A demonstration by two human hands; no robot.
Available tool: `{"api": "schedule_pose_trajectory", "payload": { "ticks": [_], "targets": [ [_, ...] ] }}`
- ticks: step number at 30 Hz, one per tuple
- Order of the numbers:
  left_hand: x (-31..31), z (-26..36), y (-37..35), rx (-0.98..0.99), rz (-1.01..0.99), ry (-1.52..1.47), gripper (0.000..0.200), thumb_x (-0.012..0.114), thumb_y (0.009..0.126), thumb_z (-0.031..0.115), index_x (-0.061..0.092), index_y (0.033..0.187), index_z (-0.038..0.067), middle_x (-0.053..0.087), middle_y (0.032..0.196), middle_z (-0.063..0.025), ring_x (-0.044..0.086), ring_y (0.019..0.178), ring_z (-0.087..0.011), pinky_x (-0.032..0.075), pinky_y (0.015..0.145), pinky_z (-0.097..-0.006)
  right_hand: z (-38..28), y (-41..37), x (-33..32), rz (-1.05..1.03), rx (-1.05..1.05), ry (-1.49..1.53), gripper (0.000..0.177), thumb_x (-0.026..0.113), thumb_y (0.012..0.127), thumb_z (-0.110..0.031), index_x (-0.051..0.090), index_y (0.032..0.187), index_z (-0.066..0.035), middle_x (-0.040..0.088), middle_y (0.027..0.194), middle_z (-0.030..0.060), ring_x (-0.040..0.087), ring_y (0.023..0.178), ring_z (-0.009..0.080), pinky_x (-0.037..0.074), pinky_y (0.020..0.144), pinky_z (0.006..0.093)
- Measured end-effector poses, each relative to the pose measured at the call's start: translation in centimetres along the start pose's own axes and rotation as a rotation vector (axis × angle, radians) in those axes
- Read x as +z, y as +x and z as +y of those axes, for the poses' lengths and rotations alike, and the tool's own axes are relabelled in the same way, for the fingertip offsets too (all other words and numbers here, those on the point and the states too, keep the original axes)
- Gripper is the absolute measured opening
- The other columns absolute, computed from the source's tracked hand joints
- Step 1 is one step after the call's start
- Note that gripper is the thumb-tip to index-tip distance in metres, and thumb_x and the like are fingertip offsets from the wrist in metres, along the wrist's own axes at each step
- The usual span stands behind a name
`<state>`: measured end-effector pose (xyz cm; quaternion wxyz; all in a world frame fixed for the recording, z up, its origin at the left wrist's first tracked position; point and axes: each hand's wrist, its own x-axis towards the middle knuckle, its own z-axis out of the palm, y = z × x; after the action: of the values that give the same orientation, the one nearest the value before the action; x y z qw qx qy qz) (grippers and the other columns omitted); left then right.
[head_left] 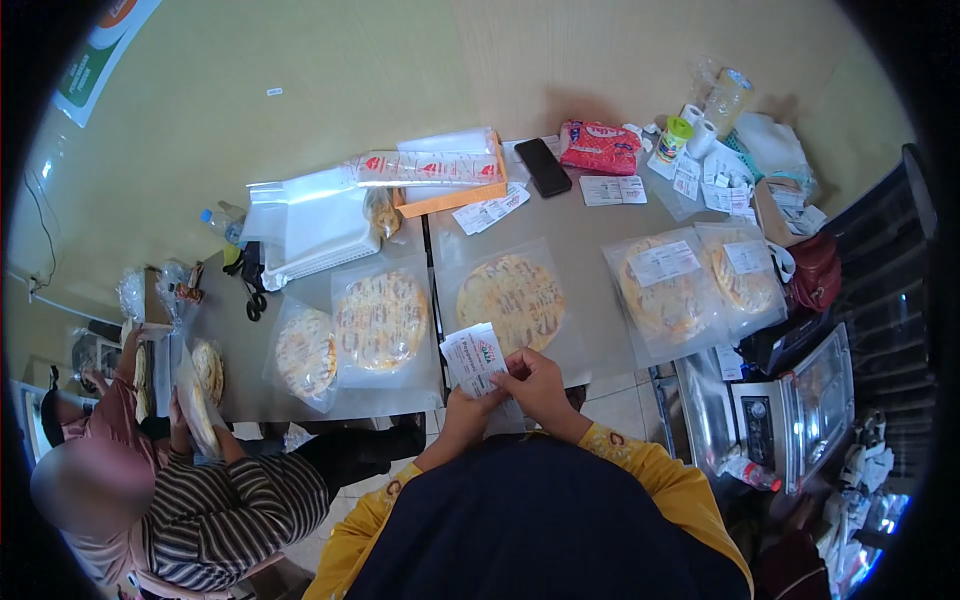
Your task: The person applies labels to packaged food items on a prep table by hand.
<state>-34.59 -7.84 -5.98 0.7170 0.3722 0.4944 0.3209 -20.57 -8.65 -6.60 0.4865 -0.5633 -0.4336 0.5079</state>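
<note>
Printed paper labels (pixel 474 358) with a red logo are held in front of my body, over the table's near edge. My left hand (pixel 466 418) grips their lower end. The fingers of my right hand (pixel 540 384) pinch the right side, close to my left thumb. Just beyond the labels lies a flat round pizza (pixel 515 295) in a clear plastic bag. To its left are two more bagged pizzas, a large one (pixel 383 315) and a smaller one (pixel 306 350). On the right, two bagged pizzas (pixel 660 305) (pixel 745 285) have labels on top.
A white tray (pixel 320 225), an orange tray (pixel 455 200), a phone (pixel 543 167) and a red packet (pixel 600 147) line the back. Scissors (pixel 257 302) lie at left. A co-worker in a striped top (pixel 230 515) handles a bagged pizza (pixel 197 410). A sealing machine (pixel 765 420) stands right.
</note>
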Motion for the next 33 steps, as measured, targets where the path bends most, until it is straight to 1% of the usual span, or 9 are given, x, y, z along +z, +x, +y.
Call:
{"api": "schedule_pose_trajectory", "payload": {
  "ticks": [7,9,13,16,21,23,26,32,33],
  "targets": [
    [0.0,0.3,0.1,-0.146,-0.075,-0.337,0.033,0.057,0.079,0.001,0.051,0.112,0.002,0.059,0.103,-0.0100,0.057,0.097,-0.0245,0.046,0.085,-0.0388,-2.2,0.9,-1.3,0.005,-0.047,0.133,0.012,0.065,0.077,-0.003,0.056,0.083,0.002,0.064,0.076,0.0081,0.058,0.068,0.0082,0.047,0.061,0.0222],
    [0.0,0.5,0.0,-0.177,-0.098,-0.397,0.033,0.055,0.081,0.001,0.050,0.113,0.002,0.058,0.105,-0.0110,0.057,0.097,-0.0258,0.046,0.085,-0.0406,-1.5,1.3,-1.5,-0.024,-0.075,0.009,0.011,0.064,0.078,-0.004,0.057,0.084,0.002,0.063,0.075,0.0071,0.057,0.067,0.0074,0.046,0.060,0.0221],
    [0.1,0.3,0.4,-0.181,-0.059,-0.400,0.032,0.054,0.083,0.003,0.049,0.114,0.002,0.058,0.106,-0.0118,0.057,0.096,-0.0270,0.047,0.084,-0.0411,-0.9,1.9,-1.8,-0.049,-0.100,-0.131,0.011,0.062,0.080,-0.007,0.057,0.084,0.002,0.062,0.073,0.0054,0.055,0.065,0.0063,0.045,0.059,0.0220],
    [0.6,0.8,0.3,-0.183,-0.019,-0.421,0.032,0.053,0.084,0.005,0.048,0.115,0.001,0.058,0.106,-0.0123,0.058,0.096,-0.0266,0.047,0.083,-0.0407,0.8,2.4,-1.9,0.045,-0.053,0.018,0.014,0.064,0.079,-0.013,0.059,0.081,0.000,0.060,0.065,0.0057,0.052,0.057,0.0080,0.042,0.053,0.0243],
    [-0.3,2.8,-0.2,-0.151,-0.005,-0.456,0.032,0.041,0.089,0.007,0.042,0.121,0.001,0.056,0.108,-0.0161,0.057,0.097,-0.0272,0.047,0.083,-0.0399,1.8,3.6,-8.7,0.217,0.190,0.306,0.012,0.064,0.079,-0.012,0.061,0.082,-0.001,0.060,0.068,0.0009,0.054,0.059,0.0089,0.044,0.056,0.0223],
    [-1.5,3.0,-0.4,-0.258,-0.004,-0.397,0.034,0.038,0.090,0.007,0.039,0.124,0.002,0.055,0.111,-0.0174,0.056,0.098,-0.0283,0.047,0.083,-0.0412,0.4,2.5,-12.3,0.240,0.395,0.478,0.013,0.063,0.079,-0.011,0.061,0.087,-0.001,0.060,0.071,0.0025,0.057,0.060,0.0108,0.047,0.059,0.0229],
    [-2.9,2.3,-0.7,-0.386,-0.086,-0.360,0.036,0.036,0.091,0.009,0.037,0.126,0.003,0.053,0.114,-0.0181,0.055,0.100,-0.0290,0.047,0.084,-0.0430,2.0,0.1,-15.2,0.158,0.490,0.530,0.016,0.064,0.078,-0.011,0.060,0.090,0.000,0.060,0.072,0.0035,0.058,0.063,0.0125,0.048,0.060,0.0244],
    [-4.4,0.8,0.8,-0.478,-0.218,-0.442,0.038,0.036,0.091,0.011,0.035,0.129,0.004,0.048,0.122,-0.0154,0.053,0.102,-0.0289,0.045,0.087,-0.0441,4.6,-4.1,-12.1,-0.279,0.721,-0.027,0.014,0.065,0.077,-0.012,0.062,0.082,0.000,0.061,0.069,0.0062,0.057,0.060,0.0127,0.045,0.054,0.0229],
    [-4.8,0.2,1.2,-0.471,-0.242,-0.465,0.039,0.035,0.091,0.010,0.035,0.130,0.005,0.047,0.124,-0.0140,0.052,0.103,-0.0288,0.045,0.088,-0.0444,5.9,-4.5,-10.9,-0.266,0.737,0.043,0.015,0.065,0.077,-0.012,0.062,0.084,0.001,0.061,0.070,0.0068,0.058,0.061,0.0132,0.046,0.055,0.0240]
  ]
}}
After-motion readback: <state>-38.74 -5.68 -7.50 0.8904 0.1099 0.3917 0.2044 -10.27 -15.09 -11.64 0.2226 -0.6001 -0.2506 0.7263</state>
